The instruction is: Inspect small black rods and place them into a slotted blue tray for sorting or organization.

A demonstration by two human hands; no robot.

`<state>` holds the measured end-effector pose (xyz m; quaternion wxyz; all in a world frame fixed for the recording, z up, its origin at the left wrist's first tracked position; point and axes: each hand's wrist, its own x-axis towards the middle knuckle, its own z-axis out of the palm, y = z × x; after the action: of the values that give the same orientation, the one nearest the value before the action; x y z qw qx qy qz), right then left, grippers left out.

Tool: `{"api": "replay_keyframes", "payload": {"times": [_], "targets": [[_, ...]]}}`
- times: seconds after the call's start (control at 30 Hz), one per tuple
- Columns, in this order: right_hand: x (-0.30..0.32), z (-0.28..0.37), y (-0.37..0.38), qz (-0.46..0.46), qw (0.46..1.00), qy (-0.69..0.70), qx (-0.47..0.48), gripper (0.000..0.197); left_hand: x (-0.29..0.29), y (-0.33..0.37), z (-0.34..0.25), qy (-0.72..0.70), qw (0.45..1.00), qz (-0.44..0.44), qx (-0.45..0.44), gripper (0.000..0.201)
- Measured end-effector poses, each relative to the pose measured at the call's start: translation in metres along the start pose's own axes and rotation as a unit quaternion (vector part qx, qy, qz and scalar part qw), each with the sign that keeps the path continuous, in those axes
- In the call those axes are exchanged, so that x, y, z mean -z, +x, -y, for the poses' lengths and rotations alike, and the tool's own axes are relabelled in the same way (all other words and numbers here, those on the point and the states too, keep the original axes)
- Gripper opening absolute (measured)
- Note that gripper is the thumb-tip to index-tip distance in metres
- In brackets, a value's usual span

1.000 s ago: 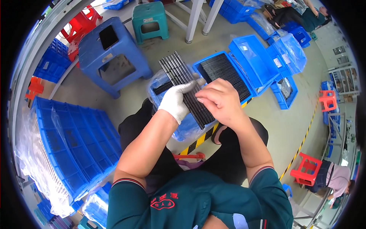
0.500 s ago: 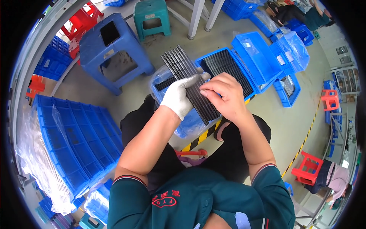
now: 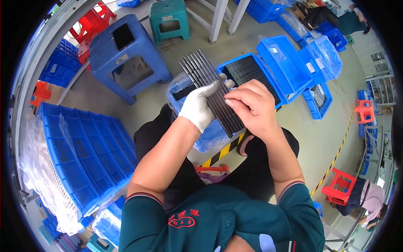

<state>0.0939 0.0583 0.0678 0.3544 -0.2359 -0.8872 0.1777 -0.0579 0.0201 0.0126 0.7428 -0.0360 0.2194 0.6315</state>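
My left hand, in a white glove, is closed around a flat row of several slim black rods. The rods lie side by side and slant from upper left to lower right. My bare right hand is pinched at their right edge, thumb and forefinger together; what sits between the fingertips is too small to make out. Under the rods is a blue bin covered in clear plastic film, with more dark rods at its left. Just beyond my right hand, a blue tray holds many black rods in rows.
Empty-looking blue trays stack at the right, beside a film-wrapped bin. A blue stool carries a dark flat object. Tall blue crates stand at my left. A person bends near a red stool.
Both hands and the rods shift very slightly right in the picture, as does most of the scene. My grip on the rods looks the same.
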Motion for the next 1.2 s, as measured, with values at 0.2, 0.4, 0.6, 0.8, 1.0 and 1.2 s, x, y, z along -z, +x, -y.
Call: {"api": "replay_keyframes", "payload": {"times": [0.2, 0.4, 0.6, 0.8, 1.0, 1.2], "targets": [[-0.011, -0.010, -0.007, 0.023, 0.997, 0.059, -0.047, 0.012, 0.001, -0.002, 0.002, -0.019, 1.000, 0.013, 0.006, 0.023], [-0.011, -0.011, -0.007, 0.022, 0.997, 0.059, -0.041, 0.012, 0.006, -0.002, 0.002, -0.019, 0.999, 0.049, 0.009, 0.023], [-0.009, -0.012, -0.006, 0.072, 0.997, 0.017, 0.008, 0.012, 0.006, -0.004, 0.003, -0.013, 0.998, 0.063, 0.010, 0.024], [0.003, 0.001, -0.003, -0.001, 0.999, 0.042, -0.034, 0.010, 0.002, -0.004, 0.001, -0.010, 0.999, 0.040, 0.004, 0.026], [-0.006, -0.009, -0.009, 0.038, 0.993, 0.090, -0.063, 0.011, 0.001, -0.005, 0.000, 0.006, 0.999, 0.037, -0.012, 0.028], [-0.007, -0.008, -0.008, 0.033, 0.995, 0.083, -0.046, 0.012, 0.004, -0.003, 0.001, 0.008, 0.999, 0.045, -0.005, 0.028]]}}
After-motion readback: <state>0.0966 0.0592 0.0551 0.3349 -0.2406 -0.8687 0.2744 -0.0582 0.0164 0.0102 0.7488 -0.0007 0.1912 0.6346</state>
